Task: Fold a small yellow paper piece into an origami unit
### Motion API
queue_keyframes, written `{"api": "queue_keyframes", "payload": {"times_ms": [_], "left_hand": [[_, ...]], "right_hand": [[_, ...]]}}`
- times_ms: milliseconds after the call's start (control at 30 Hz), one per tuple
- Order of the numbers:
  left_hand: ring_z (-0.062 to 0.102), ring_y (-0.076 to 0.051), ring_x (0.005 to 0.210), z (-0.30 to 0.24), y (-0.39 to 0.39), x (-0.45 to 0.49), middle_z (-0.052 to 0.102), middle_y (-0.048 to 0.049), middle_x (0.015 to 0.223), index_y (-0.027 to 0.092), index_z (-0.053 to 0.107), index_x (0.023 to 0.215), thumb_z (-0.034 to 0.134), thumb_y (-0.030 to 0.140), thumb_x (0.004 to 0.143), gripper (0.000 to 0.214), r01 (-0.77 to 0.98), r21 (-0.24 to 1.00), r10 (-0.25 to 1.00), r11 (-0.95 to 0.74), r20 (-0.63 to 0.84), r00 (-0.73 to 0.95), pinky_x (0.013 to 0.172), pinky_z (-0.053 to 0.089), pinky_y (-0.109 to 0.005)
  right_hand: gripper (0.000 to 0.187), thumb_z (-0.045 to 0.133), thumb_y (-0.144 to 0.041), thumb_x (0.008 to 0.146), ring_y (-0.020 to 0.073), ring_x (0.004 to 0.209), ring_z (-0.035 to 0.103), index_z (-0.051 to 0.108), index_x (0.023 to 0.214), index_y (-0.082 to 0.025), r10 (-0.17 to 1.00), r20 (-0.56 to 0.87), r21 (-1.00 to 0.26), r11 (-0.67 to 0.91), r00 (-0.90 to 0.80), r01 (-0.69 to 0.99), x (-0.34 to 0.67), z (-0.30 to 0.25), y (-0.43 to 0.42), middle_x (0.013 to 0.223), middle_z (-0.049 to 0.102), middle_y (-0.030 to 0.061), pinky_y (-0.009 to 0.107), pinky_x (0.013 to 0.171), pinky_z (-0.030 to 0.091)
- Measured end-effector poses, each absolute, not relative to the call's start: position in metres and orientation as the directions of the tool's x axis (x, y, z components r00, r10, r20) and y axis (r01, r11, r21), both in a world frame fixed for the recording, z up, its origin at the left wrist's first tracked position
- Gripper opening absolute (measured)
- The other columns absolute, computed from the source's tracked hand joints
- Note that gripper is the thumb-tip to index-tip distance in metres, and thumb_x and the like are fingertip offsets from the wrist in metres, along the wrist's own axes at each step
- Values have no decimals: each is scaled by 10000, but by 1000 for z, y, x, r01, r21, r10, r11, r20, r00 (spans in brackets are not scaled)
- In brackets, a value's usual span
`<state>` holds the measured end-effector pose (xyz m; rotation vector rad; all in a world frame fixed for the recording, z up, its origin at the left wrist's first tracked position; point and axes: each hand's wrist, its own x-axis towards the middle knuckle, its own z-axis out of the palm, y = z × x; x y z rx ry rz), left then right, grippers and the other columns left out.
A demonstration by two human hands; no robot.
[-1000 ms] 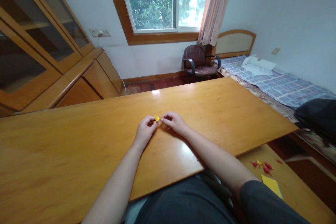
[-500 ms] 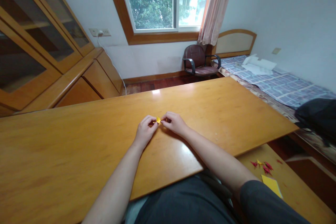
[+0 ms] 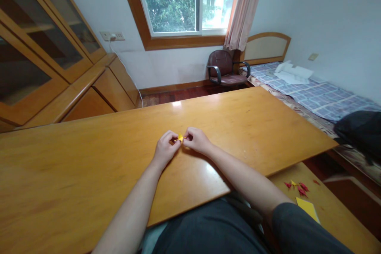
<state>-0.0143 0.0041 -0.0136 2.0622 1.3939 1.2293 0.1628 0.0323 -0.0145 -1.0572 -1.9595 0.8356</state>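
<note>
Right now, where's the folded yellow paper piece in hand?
Head view, below centre: the yellow piece is held between left hand and right hand, over the glossy wooden table.

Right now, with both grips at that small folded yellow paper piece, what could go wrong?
1. The small folded yellow paper piece could tear or crease if pulled: the left grip and right grip seem to pinch it from opposite sides.
2. The dark grey fabric sleeve might brush the flat yellow rectangular paper on the lower light-wood surface; they look close, though depth is hard to judge.
</note>
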Motion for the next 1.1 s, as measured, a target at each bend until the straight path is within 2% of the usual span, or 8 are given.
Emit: {"api": "queue_keyframes", "payload": {"times_ms": [133, 267, 467, 800, 1100], "left_hand": [[560, -158, 711, -12, 4, -14, 585, -12, 742, 202, 596, 733, 601, 213, 775, 44, 542, 714, 883, -443, 452, 127, 681, 449, -262], [565, -161, 733, -12, 6, -16, 602, -21, 768, 200, 621, 769, 584, 217, 791, 46, 534, 734, 900, -420, 415, 137, 695, 453, -265], [567, -163, 754, -16, 7, -18, 601, -16, 791, 204, 629, 801, 576, 239, 820, 67, 533, 733, 903, -423, 388, 183, 709, 446, -268], [574, -172, 775, -18, 8, -20, 624, -30, 818, 200, 636, 814, 571, 273, 833, 100, 489, 774, 915, -402, 334, 225, 731, 450, -285], [572, -162, 724, -15, 7, -16, 613, -17, 775, 199, 641, 787, 583, 257, 806, 84, 505, 773, 923, -384, 337, 185, 688, 436, -270]], "right_hand": [[55, 646, -153, 739, 101, 628, 505, 592, 747, -162, 856, 324, -790, 479, -402, 383, 165, -15, 34, 679, 567, -27, 210, 609, 370], [58, 611, -192, 812, 115, 674, 520, 642, 851, -163, 811, 348, -711, 555, -470, 431, 168, -16, 34, 747, 609, 3, 217, 638, 375], [145, 549, -204, 878, 134, 698, 516, 643, 774, -170, 761, 325, -571, 631, -562, 524, 170, -12, 32, 759, 631, 33, 236, 655, 351], [163, 580, -171, 815, 110, 636, 472, 621, 658, -158, 768, 289, -678, 586, -572, 444, 170, -18, 37, 642, 575, -14, 217, 619, 322], [186, 585, -187, 804, 105, 622, 464, 592, 620, -159, 784, 303, -649, 586, -541, 485, 168, -16, 35, 623, 566, -16, 213, 605, 312]]}}
